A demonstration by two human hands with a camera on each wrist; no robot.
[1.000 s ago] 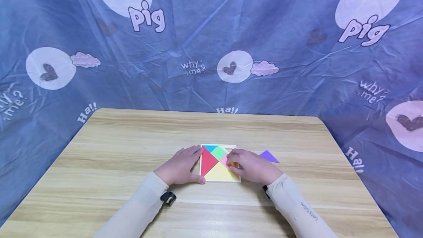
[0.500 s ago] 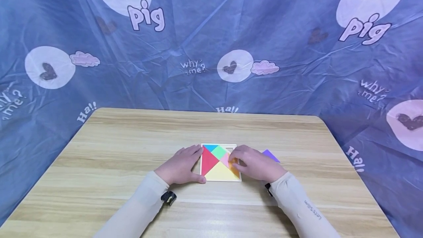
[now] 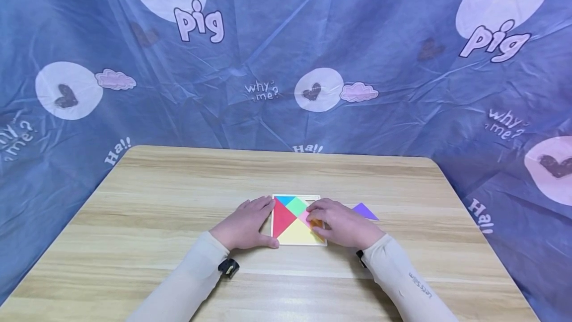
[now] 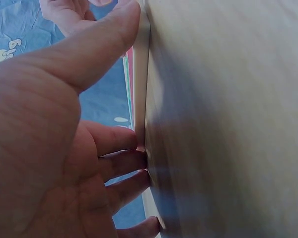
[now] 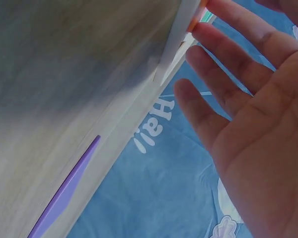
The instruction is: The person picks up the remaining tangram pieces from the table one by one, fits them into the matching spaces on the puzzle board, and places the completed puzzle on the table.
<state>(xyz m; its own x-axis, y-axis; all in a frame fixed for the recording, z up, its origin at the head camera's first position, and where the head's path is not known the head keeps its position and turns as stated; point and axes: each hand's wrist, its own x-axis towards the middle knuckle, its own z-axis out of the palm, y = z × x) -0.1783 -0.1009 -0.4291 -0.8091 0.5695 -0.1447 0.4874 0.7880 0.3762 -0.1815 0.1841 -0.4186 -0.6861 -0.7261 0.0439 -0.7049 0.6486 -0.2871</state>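
Observation:
In the head view, a square tangram tray [image 3: 295, 245] lies flat on the table with coloured pieces in it: a red triangle [image 3: 282, 217], yellow triangle [image 3: 297, 234], blue triangle [image 3: 283, 199], green piece [image 3: 296, 206] and pink piece [image 3: 303, 216]. My left hand [image 3: 246, 225] rests along the tray's left side, thumb and fingers spread against its edge. My right hand [image 3: 346, 222] is over the tray's right side, its fingers touching the orange triangle [image 3: 317, 224] and partly hiding it. Fairly straight fingers reach the tray in the right wrist view.
A purple triangle [image 3: 365, 211] lies on the wooden table [image 3: 214, 173] just right of the tray, beyond my right hand. A blue printed cloth [image 3: 268, 34] hangs behind the table and at both sides.
My right hand first drew slightly right, baring more of the orange triangle, then moved back left over it. My left hand has stayed in place on the tray.

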